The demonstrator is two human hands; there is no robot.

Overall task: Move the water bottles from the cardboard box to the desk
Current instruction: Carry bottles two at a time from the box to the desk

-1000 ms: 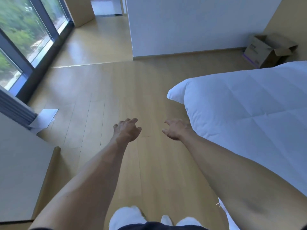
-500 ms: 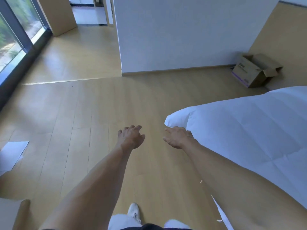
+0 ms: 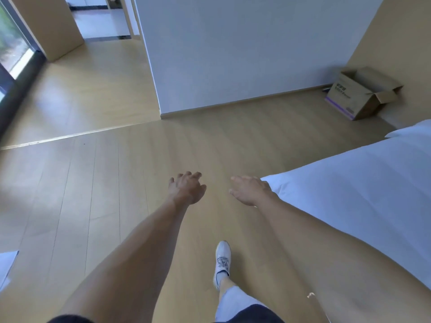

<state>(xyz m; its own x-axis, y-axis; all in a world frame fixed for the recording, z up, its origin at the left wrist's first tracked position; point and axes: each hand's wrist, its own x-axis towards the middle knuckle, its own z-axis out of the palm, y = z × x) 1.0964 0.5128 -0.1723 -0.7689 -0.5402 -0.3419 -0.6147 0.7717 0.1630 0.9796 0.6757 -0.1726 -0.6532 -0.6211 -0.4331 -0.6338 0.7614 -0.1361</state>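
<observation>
An open cardboard box (image 3: 359,94) with purple print stands on the floor at the far right, in the corner against the wall; its inside is hidden from here and no water bottles show. The desk is out of view. My left hand (image 3: 187,188) and my right hand (image 3: 250,190) are stretched out in front of me over the wooden floor, both empty with loosely curled, relaxed fingers, far from the box.
A bed with a white duvet (image 3: 349,199) fills the right side, its corner beside my right hand. A white wall (image 3: 233,54) ends in a corner ahead. Wooden floor (image 3: 93,183) spreads left toward a window. My white shoe (image 3: 223,257) steps forward.
The view has swung right and forward: the desk at the lower left has left the frame, the box now looks nearer and larger, and one foot has stepped ahead. Both hands stay empty.
</observation>
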